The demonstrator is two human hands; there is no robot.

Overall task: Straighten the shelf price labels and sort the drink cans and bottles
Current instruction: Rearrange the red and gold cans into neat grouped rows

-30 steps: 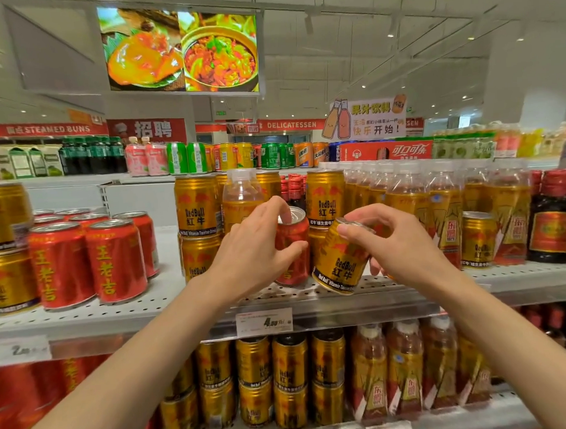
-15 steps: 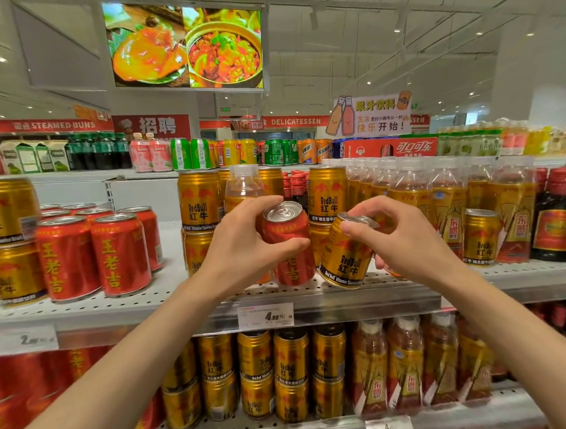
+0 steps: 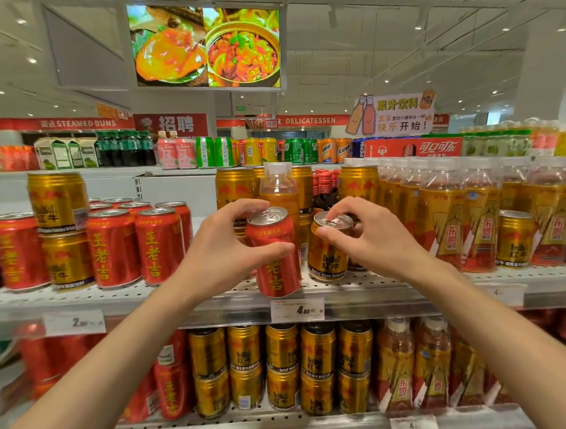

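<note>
- The left hand grips a red Wanglaoji can round its body, thumb across the front and fingers behind, and holds it clear of the shelf in front of the shelf edge. A side grip like this keeps the can upright and leaves its base free to be set down elsewhere.
- The red can looks out of place here: it hangs among gold cans, while its own kind, the red can group, stands well apart to the left on the same shelf. I judge it is being pulled out for moving there.
- The right hand pinches a gold Red Bull can by its top rim with fingertips and thumb. The can stands nearly upright with its base at or just above the shelf; I cannot tell which. A top pinch suits sliding it into the gap beside the other gold cans.
- Behind both hands stand stacked Red Bull cans and a clear-capped drink bottle; the row of bottles fills the right side.
- The 4.80 price label sits in the shelf rail just below the red can, level and untouched by either hand.
</note>
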